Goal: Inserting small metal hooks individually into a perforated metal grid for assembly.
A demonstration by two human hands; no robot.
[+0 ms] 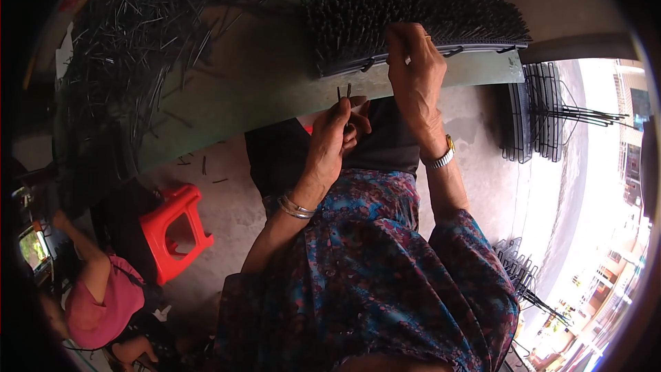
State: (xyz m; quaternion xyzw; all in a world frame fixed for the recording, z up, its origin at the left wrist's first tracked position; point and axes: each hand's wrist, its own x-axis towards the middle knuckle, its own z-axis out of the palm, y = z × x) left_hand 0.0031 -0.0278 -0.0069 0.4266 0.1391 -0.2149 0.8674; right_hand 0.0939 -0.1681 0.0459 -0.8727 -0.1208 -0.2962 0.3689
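Observation:
My left hand [336,136] is closed in front of the table's near edge. Two short thin black sticks [344,91] stick up from between its thumb and fingers. Farther right, my right hand [418,69] has its fingers pinched together at the near side of a long black rack [475,47]. Whatever is in that pinch is hidden by the hand. The rack lies on the table, densely packed with upright black sticks [420,10], and dark hooks show along its front edge.
A large heap of loose black sticks [158,34] covers the left of the greenish table [227,120]. Below it stand a red plastic stool [172,234] and a person in a pink top [110,303]. Wire-framed black racks [533,114] are at the right, and a few sticks lie on the floor.

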